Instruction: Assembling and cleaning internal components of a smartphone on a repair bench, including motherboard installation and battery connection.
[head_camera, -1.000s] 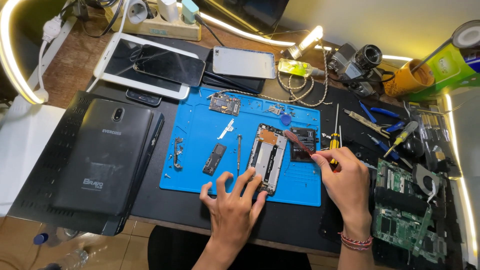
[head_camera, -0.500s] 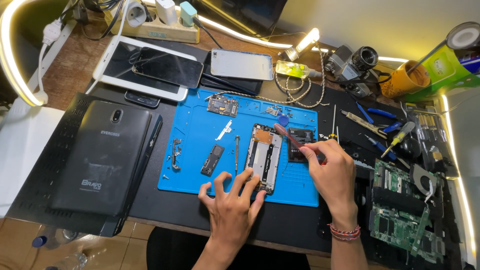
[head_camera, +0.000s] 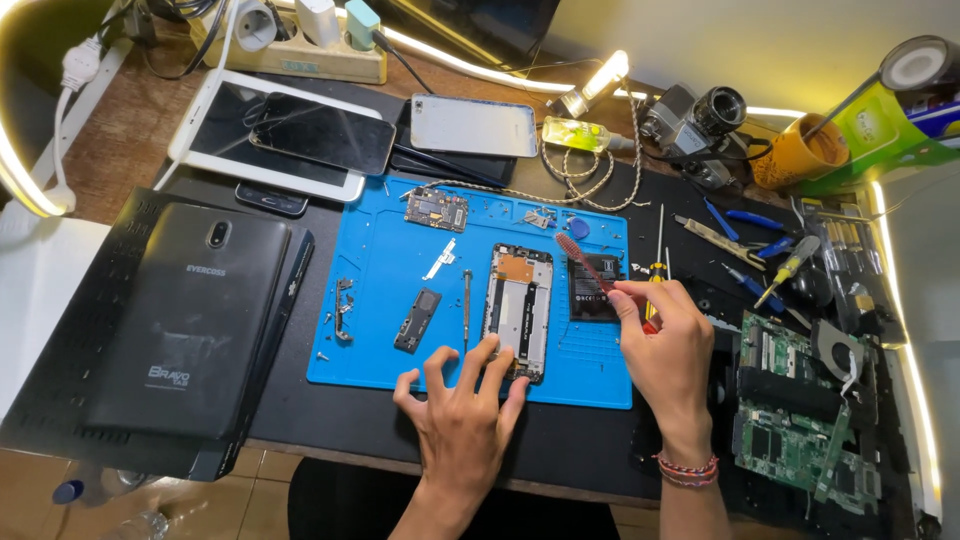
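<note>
A: Right hand (head_camera: 668, 345)?
B: Fingers pinch a red toothbrush (head_camera: 592, 268), bristle head at 11 o'clock, over the black battery (head_camera: 589, 287).
A: Left hand (head_camera: 462, 410)?
B: Fingers spread, holding nothing, tips pressing the bottom end of the opened phone frame (head_camera: 518, 308), mid blue repair mat (head_camera: 380, 270), black worktop (head_camera: 300, 410).
</note>
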